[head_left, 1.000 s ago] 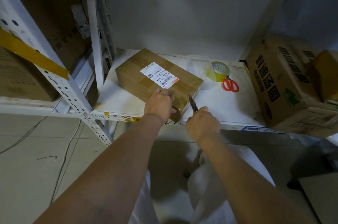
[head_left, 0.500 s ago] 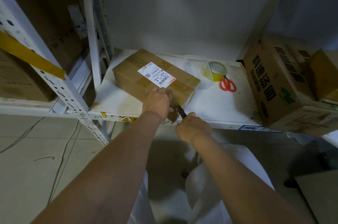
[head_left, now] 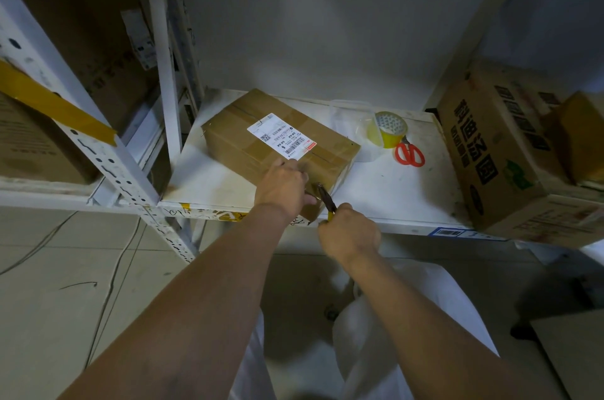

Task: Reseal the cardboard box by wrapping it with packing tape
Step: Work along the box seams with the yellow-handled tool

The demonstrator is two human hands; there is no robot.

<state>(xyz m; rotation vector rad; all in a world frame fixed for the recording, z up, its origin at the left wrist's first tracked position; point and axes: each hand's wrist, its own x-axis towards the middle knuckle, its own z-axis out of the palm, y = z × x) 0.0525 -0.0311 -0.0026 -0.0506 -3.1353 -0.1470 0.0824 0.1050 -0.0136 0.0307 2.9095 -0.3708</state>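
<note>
My left hand (head_left: 283, 187) presses down on the near corner of the cardboard box (head_left: 277, 141), fingers flat on the top and curled over the edge, holding nothing but the box itself. My right hand (head_left: 349, 233) is closed around a small cutting tool (head_left: 327, 201) with a yellowish handle, its dark tip touching the box's near end just beside my left fingers; I cannot tell whether it is a knife or small snips. I judge this to be trimming the tape at that end, so the thing to do well is to keep the left hand firm so the box does not slide on the shelf (head_left: 376, 190), hold the tip away from my own fingertips, and work along the tape without digging into the cardboard. The box lies at an angle toward the left part of the white shelf, its near corner right at the front edge, a white shipping label (head_left: 281, 135) on top. Further right, well apart from the box, stands the yellow roll of packing tape (head_left: 389, 130), and the red-handled scissors (head_left: 409, 154) lie just beside it. A larger printed carton (head_left: 500, 151) sits at the shelf's right end. The shelf is a white metal rack against a plain grey wall; more cartons fill the bay to the left, and the floor below is pale tile with loose cables.
</note>
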